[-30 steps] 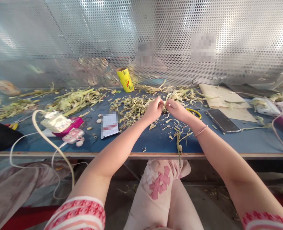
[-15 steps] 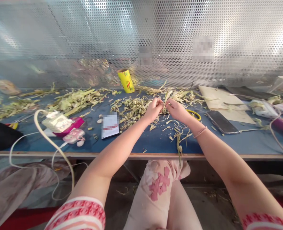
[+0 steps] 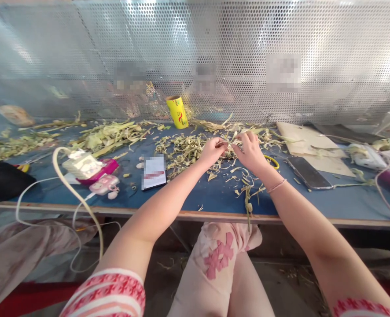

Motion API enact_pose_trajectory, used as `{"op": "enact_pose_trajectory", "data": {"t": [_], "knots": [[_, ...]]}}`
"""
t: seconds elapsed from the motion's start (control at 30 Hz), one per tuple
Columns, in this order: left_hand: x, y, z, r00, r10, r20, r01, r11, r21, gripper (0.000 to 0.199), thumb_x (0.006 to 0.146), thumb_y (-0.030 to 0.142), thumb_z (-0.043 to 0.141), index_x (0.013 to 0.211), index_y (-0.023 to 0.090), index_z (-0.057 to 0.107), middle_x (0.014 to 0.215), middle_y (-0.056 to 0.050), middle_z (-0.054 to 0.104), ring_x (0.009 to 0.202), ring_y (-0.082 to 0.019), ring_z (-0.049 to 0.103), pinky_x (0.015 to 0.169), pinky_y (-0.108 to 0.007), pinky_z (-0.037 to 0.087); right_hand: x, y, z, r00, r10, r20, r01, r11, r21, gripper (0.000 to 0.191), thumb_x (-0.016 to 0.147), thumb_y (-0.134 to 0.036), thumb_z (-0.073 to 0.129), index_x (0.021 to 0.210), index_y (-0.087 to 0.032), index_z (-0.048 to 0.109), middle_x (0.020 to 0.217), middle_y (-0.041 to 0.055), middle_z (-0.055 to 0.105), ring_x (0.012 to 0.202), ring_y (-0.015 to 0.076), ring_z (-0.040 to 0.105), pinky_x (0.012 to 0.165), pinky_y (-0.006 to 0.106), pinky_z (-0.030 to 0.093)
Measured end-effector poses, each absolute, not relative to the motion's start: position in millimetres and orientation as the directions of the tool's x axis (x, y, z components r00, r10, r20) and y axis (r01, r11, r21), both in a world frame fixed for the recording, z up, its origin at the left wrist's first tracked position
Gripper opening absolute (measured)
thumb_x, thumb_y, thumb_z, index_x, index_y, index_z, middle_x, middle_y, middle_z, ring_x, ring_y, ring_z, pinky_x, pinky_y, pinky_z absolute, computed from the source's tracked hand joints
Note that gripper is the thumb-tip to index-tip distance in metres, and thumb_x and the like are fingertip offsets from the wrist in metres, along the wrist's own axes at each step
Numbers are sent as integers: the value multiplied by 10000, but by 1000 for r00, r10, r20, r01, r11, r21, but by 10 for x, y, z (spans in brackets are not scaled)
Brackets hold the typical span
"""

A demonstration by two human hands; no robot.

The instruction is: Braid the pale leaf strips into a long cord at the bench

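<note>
My left hand [image 3: 213, 150] is over the middle of the bench, its thumb and fingers pinched round a thin pale plant strip [image 3: 229, 144], which the fingers mostly hide. Close on its right is my right hand [image 3: 250, 152], thumb and fingers apart, the fingertips near the pale strips behind. Under and around both hands lies a loose heap of yellow-green plant strips [image 3: 186, 149]. Curled scraps [image 3: 244, 180] are scattered nearer the front edge, where one longer stalk [image 3: 248, 207] hangs over.
A yellow cardboard tube [image 3: 178, 113] stands at the back against a perforated metal screen [image 3: 234, 57]. More stalks [image 3: 115, 135] lie left. Phones [image 3: 309, 172] [image 3: 154, 172], a power strip with cables [image 3: 92, 171], a yellow ring [image 3: 274, 162] and cardboard [image 3: 314, 141] share the blue bench [image 3: 195, 198].
My right hand has moved slightly away from my left, and its fingers have lifted and spread. My left hand stays pinched in nearly the same place. The view has shifted slightly.
</note>
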State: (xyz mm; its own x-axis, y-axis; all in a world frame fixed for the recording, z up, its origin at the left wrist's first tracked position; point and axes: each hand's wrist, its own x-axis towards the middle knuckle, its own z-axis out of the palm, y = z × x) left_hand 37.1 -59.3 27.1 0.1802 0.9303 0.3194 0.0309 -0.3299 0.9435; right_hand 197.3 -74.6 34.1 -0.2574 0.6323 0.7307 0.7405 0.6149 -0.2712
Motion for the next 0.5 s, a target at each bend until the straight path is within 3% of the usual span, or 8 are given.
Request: {"op": "enact_pose_trajectory", "data": {"t": [0.07, 0.17, 0.37, 0.5], "knots": [[354, -580, 264, 180, 909, 377, 124, -401, 908, 46, 773, 166, 561, 733, 157, 541, 629, 19, 575, 523, -64, 506, 552, -217, 409, 2005, -781, 373, -276, 556, 784, 784, 602, -151, 261, 878, -315, 439, 1064, -163, 540, 1076, 167, 537, 1061, 288, 462, 944, 494, 337], [350, -583, 261, 196, 886, 421, 219, -458, 862, 33, 767, 160, 554, 736, 156, 562, 647, 7, 598, 570, -85, 533, 594, -235, 427, 2036, -810, 410, -381, 536, 753, 795, 606, -29, 248, 905, -254, 392, 1054, -192, 579, 1139, 142, 554, 1115, 283, 440, 962, 471, 332], [371, -562, 229, 234, 853, 467, 299, -521, 800, 54, 735, 104, 552, 747, 150, 577, 698, -11, 642, 667, -120, 588, 679, -262, 460, 2063, -689, 374, -612, 548, 570, 721, 682, 118, 261, 930, -222, 351, 958, -152, 601, 955, 130, 609, 964, 244, 500, 909, 405, 381], [353, -558, 230, 242, 836, 492, 349, -548, 760, 53, 747, 118, 540, 745, 153, 580, 677, -8, 640, 660, -126, 590, 675, -262, 458, 2071, -648, 334, -614, 574, 541, 730, 673, 115, 272, 945, -210, 308, 939, -144, 572, 917, 128, 596, 895, 231, 528, 836, 370, 409]]}}
